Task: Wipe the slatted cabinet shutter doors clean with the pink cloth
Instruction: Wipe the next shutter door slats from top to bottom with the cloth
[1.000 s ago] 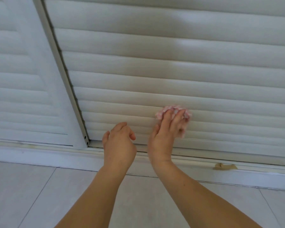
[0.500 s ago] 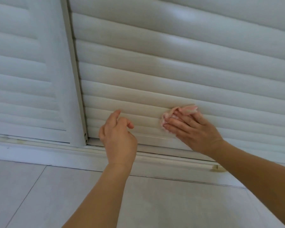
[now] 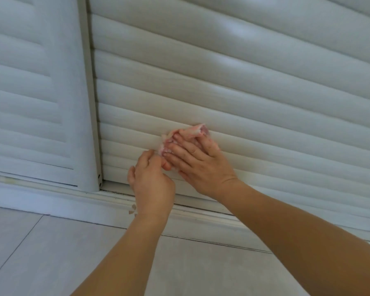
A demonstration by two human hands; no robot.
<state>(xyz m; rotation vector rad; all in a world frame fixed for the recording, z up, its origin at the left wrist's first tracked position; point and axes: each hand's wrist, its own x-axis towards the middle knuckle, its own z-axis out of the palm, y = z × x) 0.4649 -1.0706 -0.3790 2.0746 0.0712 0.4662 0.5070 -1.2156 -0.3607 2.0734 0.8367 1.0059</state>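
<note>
Pale floor tiles [image 3: 41, 253] meet a white sill beneath the slatted shutter door [image 3: 244, 86], rigid and ribbed, with a second door [image 3: 30, 92] to its left. Against a low slat lies the pink cloth [image 3: 187, 134]: soft, light, likely to bunch, best pinned flat. The right hand [image 3: 201, 165], fingers straight, presses it there. The left hand [image 3: 152, 182], fingers curled, touches its lower edge; whether it pinches cannot be told.

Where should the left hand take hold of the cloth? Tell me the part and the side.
Pinch the loose lower-left corner of the cloth, coming from below-left. The right hand lies flat over most of it, pressing it against the shutter, so only the left and top edges show. The left hand is already beside that corner.
</note>
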